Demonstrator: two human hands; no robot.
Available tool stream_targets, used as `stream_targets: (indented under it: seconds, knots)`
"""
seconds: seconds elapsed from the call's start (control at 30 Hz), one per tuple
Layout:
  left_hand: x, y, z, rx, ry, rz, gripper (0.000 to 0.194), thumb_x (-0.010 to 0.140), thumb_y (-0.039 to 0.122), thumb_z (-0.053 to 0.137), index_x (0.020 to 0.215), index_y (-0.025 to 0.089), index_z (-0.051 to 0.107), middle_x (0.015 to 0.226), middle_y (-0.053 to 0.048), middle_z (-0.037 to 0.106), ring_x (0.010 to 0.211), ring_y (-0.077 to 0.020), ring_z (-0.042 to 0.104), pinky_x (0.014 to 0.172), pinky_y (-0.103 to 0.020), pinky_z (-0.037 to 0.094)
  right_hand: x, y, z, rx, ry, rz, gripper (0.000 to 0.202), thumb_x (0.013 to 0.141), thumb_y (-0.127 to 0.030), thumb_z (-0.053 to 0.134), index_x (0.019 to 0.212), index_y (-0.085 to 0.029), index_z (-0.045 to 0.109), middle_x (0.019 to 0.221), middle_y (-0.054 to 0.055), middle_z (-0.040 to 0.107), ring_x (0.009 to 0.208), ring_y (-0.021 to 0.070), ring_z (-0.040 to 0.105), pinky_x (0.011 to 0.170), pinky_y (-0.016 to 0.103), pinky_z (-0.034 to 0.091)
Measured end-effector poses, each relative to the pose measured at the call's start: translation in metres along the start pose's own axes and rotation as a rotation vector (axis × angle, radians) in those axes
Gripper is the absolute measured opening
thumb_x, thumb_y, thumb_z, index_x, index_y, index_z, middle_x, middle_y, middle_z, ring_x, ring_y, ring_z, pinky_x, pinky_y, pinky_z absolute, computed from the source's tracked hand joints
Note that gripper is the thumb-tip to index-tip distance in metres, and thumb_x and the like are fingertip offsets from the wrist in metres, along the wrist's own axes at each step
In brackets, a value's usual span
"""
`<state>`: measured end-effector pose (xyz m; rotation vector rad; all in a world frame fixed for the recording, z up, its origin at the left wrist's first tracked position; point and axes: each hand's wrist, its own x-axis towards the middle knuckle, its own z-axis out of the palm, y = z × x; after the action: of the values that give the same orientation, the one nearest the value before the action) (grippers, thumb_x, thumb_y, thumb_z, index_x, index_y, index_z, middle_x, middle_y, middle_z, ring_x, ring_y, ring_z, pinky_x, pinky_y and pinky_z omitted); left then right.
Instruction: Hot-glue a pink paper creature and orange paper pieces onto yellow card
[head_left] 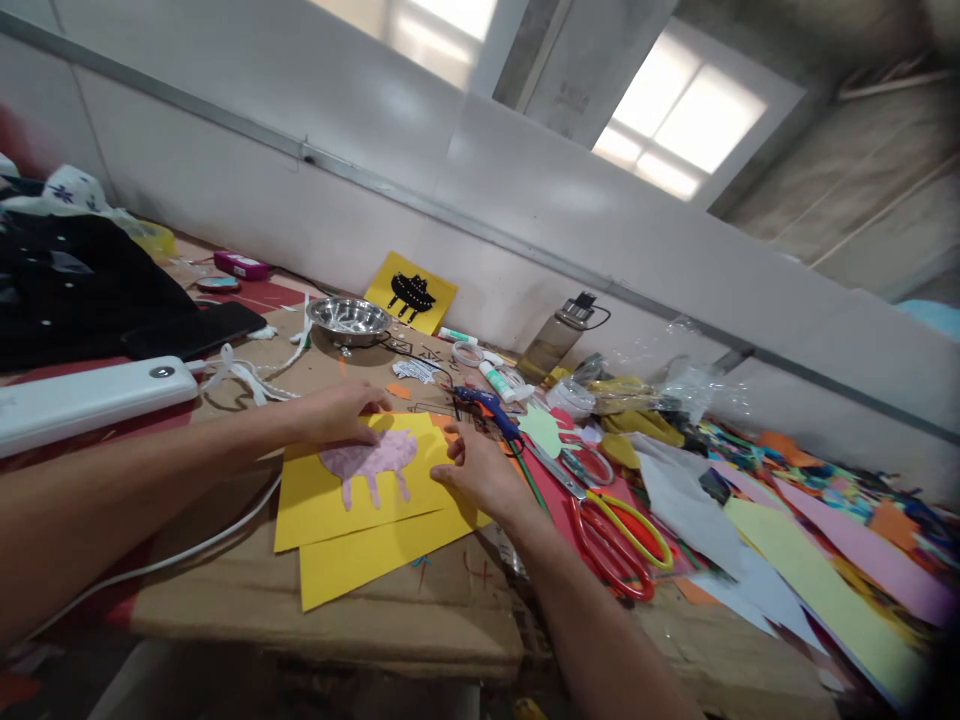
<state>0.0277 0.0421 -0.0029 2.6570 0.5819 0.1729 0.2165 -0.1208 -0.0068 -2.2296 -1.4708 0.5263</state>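
Observation:
A yellow card (322,515) lies in front of me, overlapping a second yellow card (360,570). On the upper one is a pale pink cutout (367,460) with a rounded body and three drips. My left hand (349,412) is closed at the card's top edge, its thumb on the face near the cutout. At the right edge, my right hand (480,470) has its thumb on the card and its fingers curled. Part of the left hand's grip is hidden. Beyond my right hand rests a blue hot glue gun (487,412).
Large scissors (615,530) with red and yellow handles lie at right, near coloured paper sheets (817,560). Behind stand a metal bowl (349,320), a bottle (555,340) and a yellow card with a black figure (412,292). A white power strip (97,400) sits left.

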Motion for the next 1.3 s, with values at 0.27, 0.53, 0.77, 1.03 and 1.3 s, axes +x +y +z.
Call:
stream_targets:
  seconds: [0.27,0.53,0.77,1.03,1.3]
  knots:
    - [0.005,0.001,-0.007,-0.077,0.049,-0.075,0.047,0.075,0.031,0.065,0.120,0.016,0.063,0.110,-0.010,0.071,0.090,-0.0193,0.064,0.073,-0.027,0.046,0.001,-0.003,0.004,0.049,0.029,-0.045,0.066,0.067,-0.020,0.075,0.130,-0.014,0.055,0.095,0.005,0.066,0.082,0.0174,0.062,0.071,0.028,0.045]
    - [0.009,0.002,-0.008,-0.047,0.046,-0.137,0.039,0.076,0.031,0.062,0.111,0.014,0.067,0.099,-0.010,0.074,0.082,-0.0178,0.065,0.068,-0.025,0.044,0.000,-0.002,0.003,0.062,0.048,-0.057,0.071,0.066,-0.021,0.077,0.132,-0.012,0.054,0.110,0.011,0.063,0.092,0.0193,0.061,0.078,0.030,0.047]
    - [0.008,-0.003,-0.015,-0.005,-0.015,-0.177,0.034,0.070,0.041,0.065,0.097,0.021,0.072,0.080,-0.003,0.073,0.068,-0.0153,0.061,0.058,-0.024,0.038,0.004,0.002,0.006,0.065,0.065,-0.070,0.068,0.066,-0.021,0.077,0.130,-0.016,0.055,0.108,0.008,0.063,0.091,0.0184,0.061,0.079,0.030,0.048]
    - [0.004,-0.007,-0.019,-0.243,-0.039,-0.237,0.028,0.074,0.043,0.058,0.088,0.022,0.068,0.080,0.000,0.070,0.069,-0.0140,0.058,0.058,-0.023,0.038,0.013,0.008,0.004,0.097,0.321,-0.121,0.055,0.078,-0.037,0.069,0.127,-0.016,0.056,0.123,0.013,0.059,0.114,0.0262,0.054,0.099,0.042,0.042]
    - [0.007,-0.014,-0.012,-0.350,0.052,-0.241,0.037,0.076,0.051,0.056,0.091,0.019,0.066,0.085,-0.004,0.070,0.071,-0.0168,0.060,0.059,-0.027,0.040,0.018,0.017,0.008,0.403,0.127,-0.048,0.037,0.071,-0.033,0.070,0.102,-0.016,0.063,0.085,0.003,0.070,0.073,0.0173,0.064,0.062,0.027,0.048]
